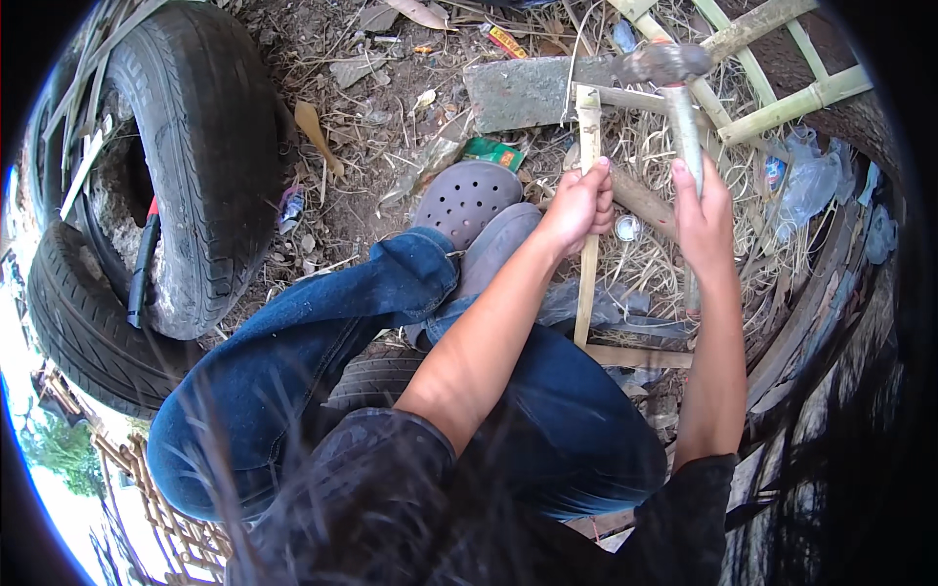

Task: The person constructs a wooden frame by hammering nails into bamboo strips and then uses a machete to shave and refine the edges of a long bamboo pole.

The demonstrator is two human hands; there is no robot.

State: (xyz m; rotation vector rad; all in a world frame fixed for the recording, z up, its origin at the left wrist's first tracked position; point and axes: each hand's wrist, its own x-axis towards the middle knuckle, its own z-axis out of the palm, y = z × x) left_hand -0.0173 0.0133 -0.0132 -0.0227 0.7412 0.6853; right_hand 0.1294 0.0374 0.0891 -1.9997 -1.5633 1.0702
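My left hand [578, 210] is closed round a pale bamboo strip [588, 127], which stands roughly lengthwise in front of me. Its far end rises past my thumb, and the lower end runs down beside my thigh. In my right hand [703, 210] is a hammer [684, 127], gripped by its worn, light-coloured handle. The rusty hammer head is up at the far side, to the right of the strip's top and apart from it. Beyond lies a bamboo lattice frame [782, 115], with a grey concrete block [518, 96] to the left of the strip.
Old tyres [220, 146] are piled at the left, with a black-handled tool [144, 269] lodged in one. A round wooden stick [640, 203] lies between my hands on dry straw. Plastic bags [813, 181] lie at the right. My clogs [469, 200] rest on littered soil.
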